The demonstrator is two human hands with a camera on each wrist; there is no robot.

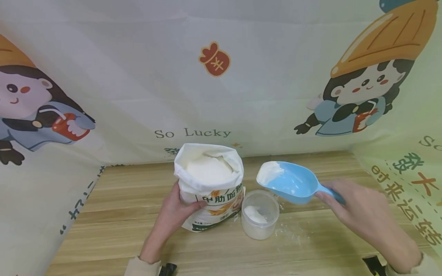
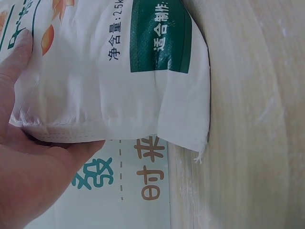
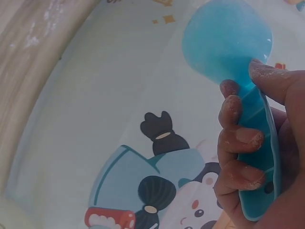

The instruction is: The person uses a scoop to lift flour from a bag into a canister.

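An opened white flour bag (image 1: 210, 203), its top rolled outward, stands on the table with white flour (image 1: 207, 170) showing inside. My left hand (image 1: 177, 207) grips the bag's left side, thumb across the printed front; the left wrist view shows the hand (image 2: 38, 167) around its edge. In my right hand (image 1: 359, 207) is the handle of a blue scoop (image 1: 293, 182), with flour at its front end. The scoop is raised above and slightly right of a clear plastic tub (image 1: 260, 228) that has some flour in it. Curled fingers (image 3: 243, 138) wrap the scoop's handle in the right wrist view.
Flour dust is scattered on the wooden table (image 1: 297, 245) right of the tub. A printed cloth backdrop (image 1: 145, 76) with cartoon figures stands behind the table and along both sides.
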